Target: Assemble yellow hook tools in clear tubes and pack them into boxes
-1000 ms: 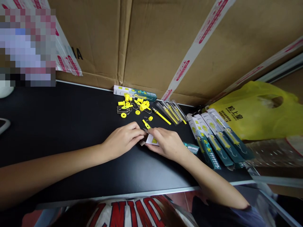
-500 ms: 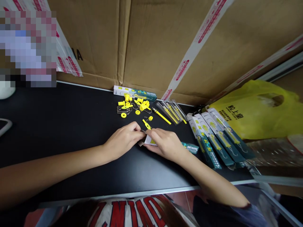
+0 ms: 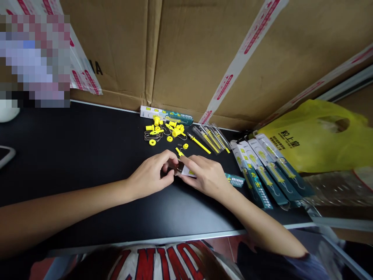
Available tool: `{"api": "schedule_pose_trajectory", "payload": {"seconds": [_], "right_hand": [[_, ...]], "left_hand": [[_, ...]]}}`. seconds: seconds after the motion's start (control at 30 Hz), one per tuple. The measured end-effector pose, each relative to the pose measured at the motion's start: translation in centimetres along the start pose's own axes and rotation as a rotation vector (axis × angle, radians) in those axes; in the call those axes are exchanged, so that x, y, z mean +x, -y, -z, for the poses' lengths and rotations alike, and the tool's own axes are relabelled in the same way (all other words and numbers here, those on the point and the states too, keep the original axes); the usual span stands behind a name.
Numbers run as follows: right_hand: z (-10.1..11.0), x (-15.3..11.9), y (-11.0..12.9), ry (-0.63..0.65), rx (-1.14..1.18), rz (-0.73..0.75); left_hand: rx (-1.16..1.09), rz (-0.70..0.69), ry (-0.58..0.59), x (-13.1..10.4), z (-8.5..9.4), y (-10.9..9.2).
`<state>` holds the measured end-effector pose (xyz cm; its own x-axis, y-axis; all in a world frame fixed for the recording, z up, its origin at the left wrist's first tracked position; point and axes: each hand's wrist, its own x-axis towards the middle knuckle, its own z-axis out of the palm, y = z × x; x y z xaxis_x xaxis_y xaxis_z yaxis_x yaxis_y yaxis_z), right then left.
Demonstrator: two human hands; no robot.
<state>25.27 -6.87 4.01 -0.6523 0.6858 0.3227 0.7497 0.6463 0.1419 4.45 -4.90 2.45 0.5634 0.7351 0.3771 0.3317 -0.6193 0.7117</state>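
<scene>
My right hand is closed around a slim white and teal cardboard box, whose far teal end sticks out past the palm. The box's left end stands open, its interior dark. At that end my left hand curls its fingers and thumb about the flaps; part of the grip is hidden. Just beyond my hands lie a yellow hook piece, a small spring and a yellow cap. Farther back is a loose heap of yellow plastic parts with metal hooks.
Several clear tubes with yellow rods lie right of the heap. A similar box rests at the back, and several more boxes lie at right beside a yellow plastic bag. Large cardboard walls the black table.
The box's left end has opened wider, showing its dark inside. My left fingers and thumb have moved from a tight pinch to farther apart at the flaps. The loose parts stay put.
</scene>
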Motion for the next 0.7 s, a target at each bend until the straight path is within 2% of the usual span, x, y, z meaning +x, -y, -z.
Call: {"api": "schedule_pose_trajectory", "payload": {"seconds": [0.27, 0.6, 0.7], "right_hand": [[-0.12, -0.18, -0.09, 0.012, 0.061, 0.017], [-0.36, -0.26, 0.05, 0.013, 0.111, 0.064], [-0.42, -0.27, -0.05, -0.007, 0.164, 0.034]], "left_hand": [[0.082, -0.163, 0.062, 0.10, -0.10, 1.07], [-0.053, -0.048, -0.021, 0.28, 0.00, 0.68], [-0.037, -0.078, -0.002, 0.26, -0.04, 0.73]]}}
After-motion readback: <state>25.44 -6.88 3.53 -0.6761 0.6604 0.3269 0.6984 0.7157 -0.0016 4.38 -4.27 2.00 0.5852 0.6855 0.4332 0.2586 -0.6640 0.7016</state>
